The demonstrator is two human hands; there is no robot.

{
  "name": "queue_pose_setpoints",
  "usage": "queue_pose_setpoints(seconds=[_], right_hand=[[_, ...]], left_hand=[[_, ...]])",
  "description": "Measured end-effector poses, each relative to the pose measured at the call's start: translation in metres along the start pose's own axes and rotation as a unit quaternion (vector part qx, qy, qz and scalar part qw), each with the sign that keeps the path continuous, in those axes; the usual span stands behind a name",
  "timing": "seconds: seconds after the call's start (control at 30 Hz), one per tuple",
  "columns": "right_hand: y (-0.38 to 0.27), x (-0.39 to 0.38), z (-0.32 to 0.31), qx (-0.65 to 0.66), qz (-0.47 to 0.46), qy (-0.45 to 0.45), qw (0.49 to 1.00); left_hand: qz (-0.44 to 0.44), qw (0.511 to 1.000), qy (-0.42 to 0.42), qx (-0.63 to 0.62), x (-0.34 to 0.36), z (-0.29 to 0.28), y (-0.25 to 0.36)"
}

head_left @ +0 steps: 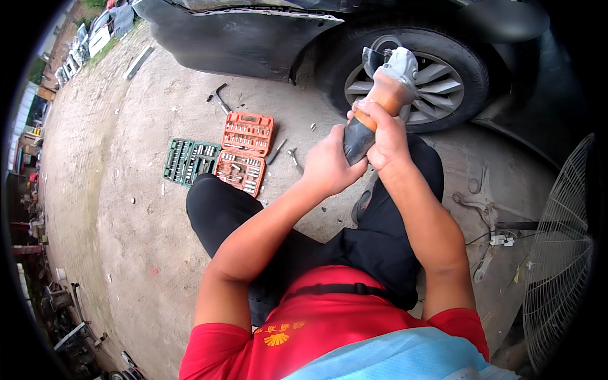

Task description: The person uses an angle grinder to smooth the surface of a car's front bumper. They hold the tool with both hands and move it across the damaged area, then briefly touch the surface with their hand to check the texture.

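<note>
I hold an angle grinder (392, 85) in front of the car wheel (436, 104), its silver head upward and its orange and black body angled toward me. My left hand (330, 158) is closed round the lower black end of its body. My right hand (384, 136) grips it higher up, near the orange band. A disc with a clear guard (372, 60) shows at the head, in front of the tyre; I cannot tell whether it touches the wheel.
An orange socket case (247, 118) and a green one (178, 158) lie open by my left knee, near loose wrenches (294, 157). A dark car body (234, 44) spans the top. A wire fan guard (557, 240) and a floor jack (475, 199) are at right. Clutter lines the left edge.
</note>
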State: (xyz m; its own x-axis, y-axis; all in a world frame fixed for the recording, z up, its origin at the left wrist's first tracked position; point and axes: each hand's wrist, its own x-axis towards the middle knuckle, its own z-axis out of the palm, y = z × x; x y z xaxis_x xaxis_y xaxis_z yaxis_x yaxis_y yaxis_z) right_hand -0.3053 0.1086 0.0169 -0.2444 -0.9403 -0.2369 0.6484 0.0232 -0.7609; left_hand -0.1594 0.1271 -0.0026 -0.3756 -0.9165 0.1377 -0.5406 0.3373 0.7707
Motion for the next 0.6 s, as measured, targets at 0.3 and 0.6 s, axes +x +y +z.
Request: queue_pose_setpoints(seconds=[0.3,0.6], right_hand=[[0.017,-0.014,0.013,-0.002,-0.021,-0.051,0.998],[-0.011,-0.005,0.026,-0.026,-0.088,-0.069,0.993]], left_hand=[[0.032,0.997,0.006,-0.069,-0.006,-0.018,-0.026],[0.109,0.983,-0.096,-0.113,0.010,-0.045,-0.033]])
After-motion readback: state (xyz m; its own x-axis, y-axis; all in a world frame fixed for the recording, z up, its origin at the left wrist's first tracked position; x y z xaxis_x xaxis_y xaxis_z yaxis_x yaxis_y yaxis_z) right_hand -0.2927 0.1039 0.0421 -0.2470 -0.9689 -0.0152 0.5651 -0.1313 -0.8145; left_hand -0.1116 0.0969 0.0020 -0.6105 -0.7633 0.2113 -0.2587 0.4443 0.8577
